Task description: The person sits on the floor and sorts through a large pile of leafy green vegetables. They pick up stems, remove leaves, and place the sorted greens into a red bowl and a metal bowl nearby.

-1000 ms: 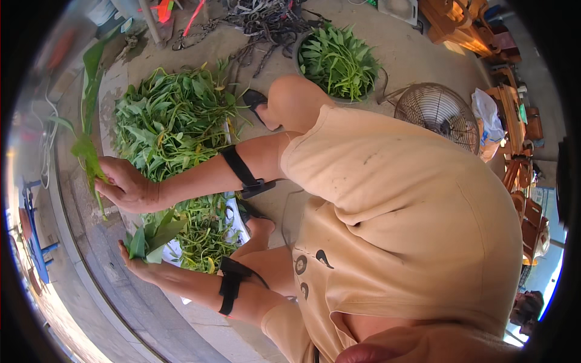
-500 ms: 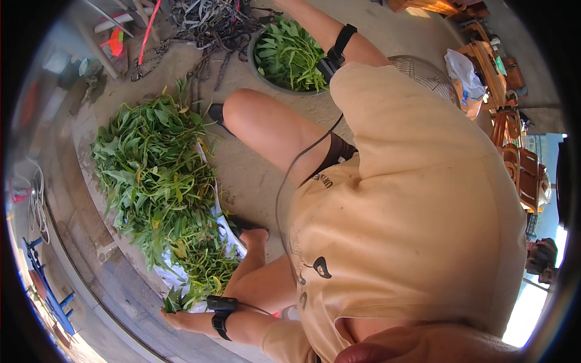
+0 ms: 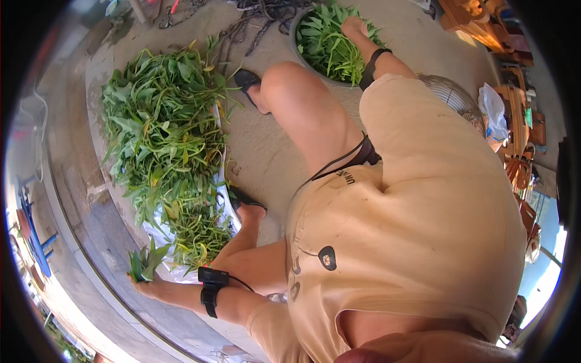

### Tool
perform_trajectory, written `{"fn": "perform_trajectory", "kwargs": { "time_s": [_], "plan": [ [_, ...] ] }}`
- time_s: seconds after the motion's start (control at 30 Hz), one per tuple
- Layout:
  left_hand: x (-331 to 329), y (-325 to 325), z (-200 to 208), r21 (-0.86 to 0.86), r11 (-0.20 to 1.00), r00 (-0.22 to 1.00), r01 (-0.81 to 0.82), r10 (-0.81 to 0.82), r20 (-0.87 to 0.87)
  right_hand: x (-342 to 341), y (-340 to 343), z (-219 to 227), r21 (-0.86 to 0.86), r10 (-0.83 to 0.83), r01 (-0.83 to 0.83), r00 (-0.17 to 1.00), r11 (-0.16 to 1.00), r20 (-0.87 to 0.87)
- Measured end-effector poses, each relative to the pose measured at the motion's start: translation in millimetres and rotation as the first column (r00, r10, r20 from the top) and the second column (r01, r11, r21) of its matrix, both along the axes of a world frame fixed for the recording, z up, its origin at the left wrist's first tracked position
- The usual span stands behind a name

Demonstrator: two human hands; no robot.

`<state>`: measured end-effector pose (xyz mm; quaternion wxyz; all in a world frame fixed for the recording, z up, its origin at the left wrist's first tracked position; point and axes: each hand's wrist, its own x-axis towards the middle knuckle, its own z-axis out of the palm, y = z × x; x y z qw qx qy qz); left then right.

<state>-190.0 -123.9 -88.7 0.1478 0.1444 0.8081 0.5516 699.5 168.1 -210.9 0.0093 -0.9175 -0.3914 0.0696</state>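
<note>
My left hand (image 3: 145, 287), reaching to the lower left, is closed round a small bunch of leafy greens (image 3: 147, 261) that look like water spinach. Its leaves stick up past my fingers. Beside it lies a big heap of the same greens (image 3: 163, 133), spread on a white sheet (image 3: 225, 202) on the ground. At the top, my right hand (image 3: 354, 28) is curled over the long stems in a round dark basin (image 3: 299, 45) of greens (image 3: 330, 51). What its fingers hold, if anything, is hidden.
My bent legs (image 3: 302, 109) and dark shoes (image 3: 247, 80) lie between heap and basin. Dark straps (image 3: 260, 24) tangle on the ground behind. A wire basket or cover (image 3: 451, 94), a plastic bag (image 3: 493, 115) and wooden furniture (image 3: 469, 21) stand to the right.
My right hand, out of sight past the top edge before, is now over the basin. My left hand has moved outward from the heap with its bunch raised. The view has shifted.
</note>
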Motion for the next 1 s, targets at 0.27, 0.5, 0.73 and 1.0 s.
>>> {"fn": "perform_trajectory", "kwargs": {
  "time_s": [0.27, 0.5, 0.73, 1.0],
  "plan": [
    [-3.8, 9.9, 29.1, 0.29, 0.941, 0.981, 0.172, -0.189, 0.034, -293.5, 213.9, 107.0, 0.347, 0.918, -0.885, 0.375, 0.312, 0.129],
    [26.5, 2.4, 76.5, 0.452, 0.891, 0.952, -0.032, -0.111, 0.287, -594.2, 45.6, 50.3, 0.472, 0.942, -0.86, -0.298, -0.194, -0.156],
    [27.6, -4.9, 93.1, 0.488, 0.868, 0.848, -0.091, -0.189, 0.495, -688.0, -144.6, -48.5, 0.096, 0.896, -0.987, -0.16, -0.132, -0.413],
    [12.4, -19.6, 99.4, 0.515, 0.849, 0.886, -0.122, -0.14, 0.442, -687.5, -143.0, -71.6, 0.213, 0.893, -0.975, -0.035, 0.069, -0.449]
  ]
}}
